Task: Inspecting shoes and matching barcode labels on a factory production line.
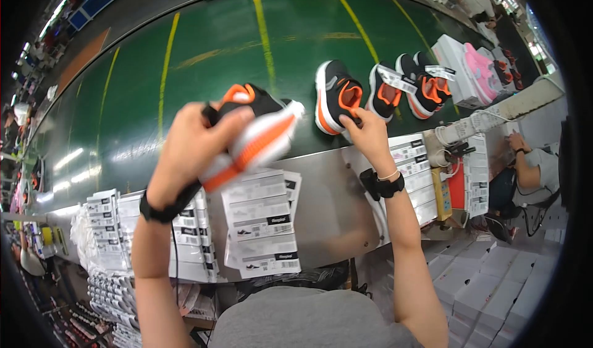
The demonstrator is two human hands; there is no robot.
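Over the green belt [210, 70]'s near edge, the left hand [197, 138]'s grip clasps a shoe [259, 136]; the right hand [370, 135]'s pinches a second shoe [336, 101], standing there, by its heel. Dark shoes [426, 89] farther right already wear tags [395, 79]; these two show none, so they look undone.

You wear a grey top [309, 320] at lower centre, black wristbands [389, 186], left-side cable [175, 261], pale right bracelet [388, 175].

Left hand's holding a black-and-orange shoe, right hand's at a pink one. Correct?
Not quite. In the head view, the right hand is at another black-and-orange shoe, not a pink one. The left hand does hold a black-and-orange shoe, the tilted one.
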